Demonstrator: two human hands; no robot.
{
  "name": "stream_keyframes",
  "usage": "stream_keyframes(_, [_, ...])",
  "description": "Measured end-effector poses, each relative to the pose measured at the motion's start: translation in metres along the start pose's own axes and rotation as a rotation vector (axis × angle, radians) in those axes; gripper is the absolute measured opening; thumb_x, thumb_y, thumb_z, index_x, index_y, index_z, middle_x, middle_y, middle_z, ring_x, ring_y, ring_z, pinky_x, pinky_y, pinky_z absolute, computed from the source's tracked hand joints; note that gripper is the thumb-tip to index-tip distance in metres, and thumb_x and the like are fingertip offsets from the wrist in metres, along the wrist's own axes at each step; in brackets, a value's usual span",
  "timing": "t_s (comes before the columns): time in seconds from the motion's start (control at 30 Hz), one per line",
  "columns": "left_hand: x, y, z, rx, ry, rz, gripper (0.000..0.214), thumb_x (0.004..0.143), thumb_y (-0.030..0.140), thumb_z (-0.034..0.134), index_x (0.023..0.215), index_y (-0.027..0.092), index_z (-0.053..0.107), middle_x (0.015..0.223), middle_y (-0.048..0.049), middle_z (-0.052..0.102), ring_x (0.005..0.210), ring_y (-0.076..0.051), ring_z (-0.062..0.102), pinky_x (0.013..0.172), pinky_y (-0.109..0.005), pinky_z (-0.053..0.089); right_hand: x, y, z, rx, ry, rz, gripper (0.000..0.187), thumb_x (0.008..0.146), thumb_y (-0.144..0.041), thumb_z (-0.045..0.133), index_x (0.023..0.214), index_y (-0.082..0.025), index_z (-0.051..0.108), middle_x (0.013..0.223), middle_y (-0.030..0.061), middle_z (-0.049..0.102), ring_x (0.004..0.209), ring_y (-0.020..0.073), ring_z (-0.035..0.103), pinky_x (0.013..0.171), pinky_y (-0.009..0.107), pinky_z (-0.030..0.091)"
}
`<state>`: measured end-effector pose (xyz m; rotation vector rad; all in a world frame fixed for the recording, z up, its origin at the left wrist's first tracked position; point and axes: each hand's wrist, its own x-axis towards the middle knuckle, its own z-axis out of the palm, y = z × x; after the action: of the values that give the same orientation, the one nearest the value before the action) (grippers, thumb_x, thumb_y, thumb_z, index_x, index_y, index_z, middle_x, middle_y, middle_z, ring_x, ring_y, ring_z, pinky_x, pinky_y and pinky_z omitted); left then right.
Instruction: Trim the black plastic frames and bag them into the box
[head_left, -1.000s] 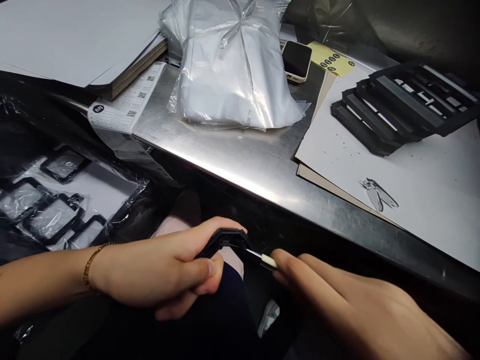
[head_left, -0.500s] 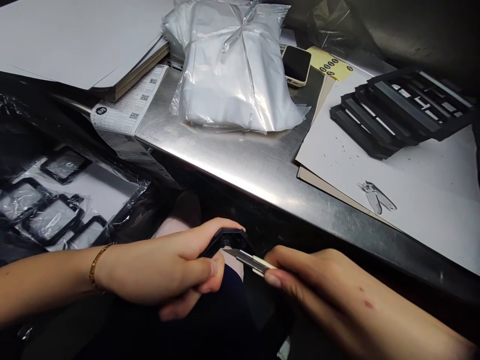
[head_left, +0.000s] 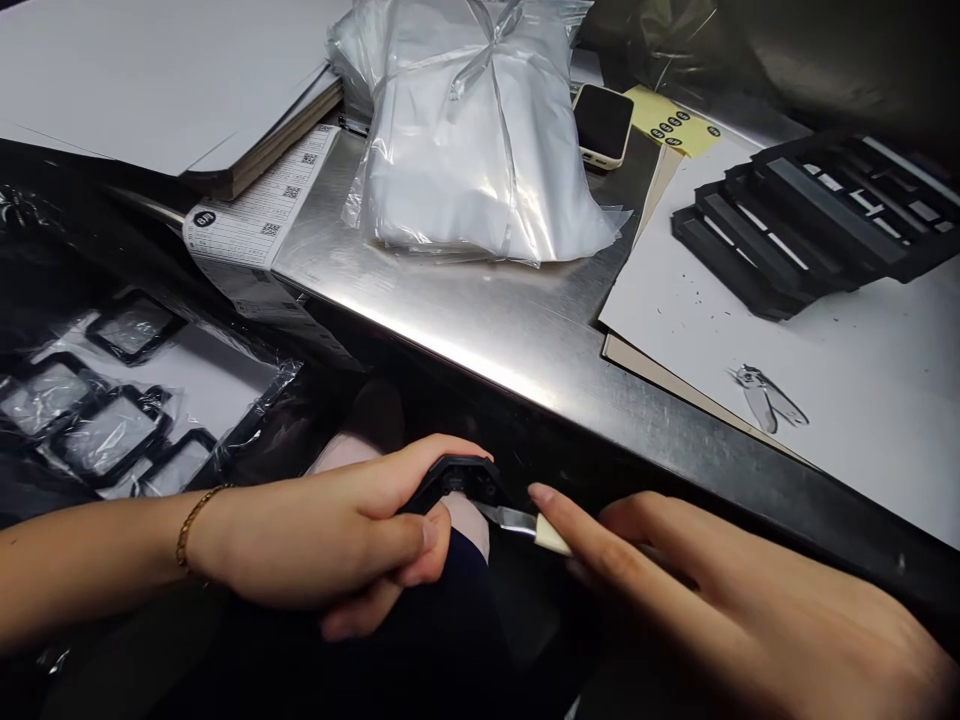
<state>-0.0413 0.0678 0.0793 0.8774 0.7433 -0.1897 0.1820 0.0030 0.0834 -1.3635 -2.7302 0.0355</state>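
My left hand (head_left: 360, 520) is closed around a small black plastic frame (head_left: 469, 472), held over my lap below the table edge. Part of that piece is hidden by my fingers. In my right hand (head_left: 697, 590) is a utility knife (head_left: 552, 535) with a cream handle. Its metal blade points left toward the frame, with the tip close to its lower right side; whether it touches I cannot tell. My right index finger stretches along the handle, and the other fingers are mostly hidden.
On the metal table (head_left: 480, 310) lie tied clear plastic bags (head_left: 465, 150), a phone (head_left: 604, 125), yellow stickers (head_left: 675, 120), stacked black frames (head_left: 817, 220) and nail clippers (head_left: 769, 398) on white board (head_left: 885, 400). A lined box at left holds bagged black frames (head_left: 109, 435). White sheets (head_left: 150, 70) are stacked behind.
My right hand has turned and shifted right and slightly down, so the knife sits at a different angle with its handle showing. My left hand stays put on the black frame.
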Motion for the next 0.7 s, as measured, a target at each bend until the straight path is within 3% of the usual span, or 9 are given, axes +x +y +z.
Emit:
stream_keyframes(0.13, [-0.001, 0.005, 0.002, 0.004, -0.003, -0.018, 0.04, 0.088, 0.021, 0.03, 0.123, 0.036, 0.018, 0.073, 0.0077, 0.041, 0.035, 0.001, 0.036, 0.037, -0.014, 0.028, 0.005, 0.0, -0.002, -0.044, 0.043, -0.062, 0.037, 0.079, -0.011, 0.032, 0.114, -0.014, 0.045, 0.064, -0.0011, 0.053, 0.046, 0.0117, 0.051, 0.039, 0.024, 0.04])
stream_keyframes(0.47, [0.002, 0.0, 0.001, -0.005, 0.002, 0.006, 0.039, 0.088, 0.021, 0.031, 0.122, 0.038, 0.019, 0.073, 0.0083, 0.042, 0.035, 0.002, 0.037, 0.035, -0.012, 0.029, 0.014, 0.0, -0.001, -0.083, 0.019, -0.109, 0.045, 0.068, -0.005, 0.03, 0.108, -0.014, 0.047, 0.061, -0.001, 0.049, 0.045, 0.0129, 0.05, 0.036, 0.024, 0.039])
stream_keyframes(0.6, [0.002, 0.0, 0.002, 0.001, -0.003, 0.026, 0.04, 0.088, 0.021, 0.03, 0.123, 0.038, 0.02, 0.072, 0.0082, 0.041, 0.034, 0.002, 0.036, 0.034, -0.011, 0.028, 0.022, -0.001, -0.007, -0.141, -0.037, -0.157, 0.041, 0.07, -0.002, 0.026, 0.105, -0.012, 0.045, 0.06, -0.0003, 0.049, 0.045, 0.0153, 0.051, 0.037, 0.027, 0.042])
stream_keyframes(0.7, [0.0, 0.002, 0.003, 0.022, 0.017, -0.004, 0.041, 0.089, 0.022, 0.03, 0.124, 0.039, 0.019, 0.072, 0.0082, 0.041, 0.035, 0.002, 0.034, 0.035, -0.011, 0.027, 0.024, -0.002, -0.009, -0.176, -0.006, -0.221, 0.037, 0.073, -0.003, 0.025, 0.102, -0.009, 0.046, 0.059, 0.0027, 0.053, 0.043, 0.0175, 0.049, 0.036, 0.03, 0.041])
